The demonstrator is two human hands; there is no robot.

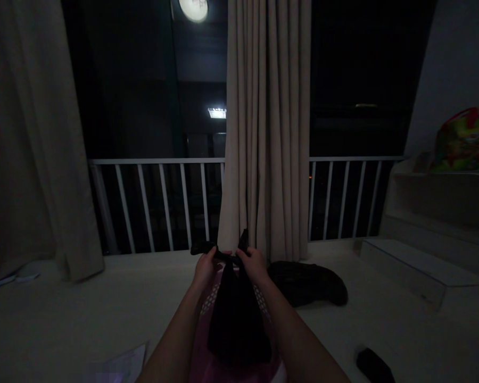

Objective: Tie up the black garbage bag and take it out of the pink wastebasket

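A black garment (238,324) hangs between my two hands, its exact kind lost in the dim light. The fingers of my left hand (205,267) are closed on its upper left part, and a loose end sticks out past them to the left. With a pinch, my right hand (255,265) grips the upper right part, where another end points up. Below and behind the garment is a pink basket (201,346) with a pale perforated side; the cloth covers much of it. A dark bundle (315,284) lies on the floor beyond my right forearm.
Ahead, a beige curtain (267,133) hangs before a white railing (155,160) and dark windows. Right of it are a low white step (419,260) and a red-and-green bag (465,141) on a ledge. A dark object (375,366) and a paper sheet (131,364) lie on the floor.
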